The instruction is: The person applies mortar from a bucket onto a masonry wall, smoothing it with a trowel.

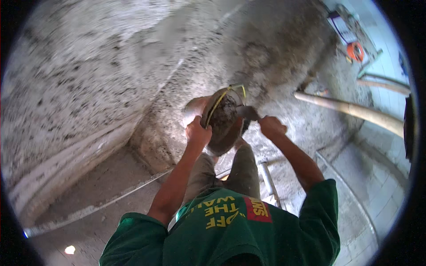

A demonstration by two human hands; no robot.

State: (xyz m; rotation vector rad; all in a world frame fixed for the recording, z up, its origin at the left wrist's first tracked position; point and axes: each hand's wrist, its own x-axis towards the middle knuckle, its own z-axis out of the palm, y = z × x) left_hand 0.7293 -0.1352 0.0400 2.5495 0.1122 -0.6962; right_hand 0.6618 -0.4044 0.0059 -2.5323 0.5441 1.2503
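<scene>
A round, dark bucket [220,147] is tilted in front of my legs, with a yellow handle [216,107] across its mouth. Grey, wet-looking mortar [225,114] lies inside it. My left hand [198,131] is closed on the bucket's left rim. On the other side, my right hand [272,127] grips a trowel by its handle, which the fingers mostly cover. The dark trowel blade [248,113] reaches over the bucket's right edge; whether it touches the mortar I cannot tell.
Rough, mottled cement [88,84] fills the upper left, ending in a raised ledge [84,155]. A long wooden pole [355,109] juts in from the right. An orange roll [355,52] sits far right. Beside my legs is a pale pipe [268,179].
</scene>
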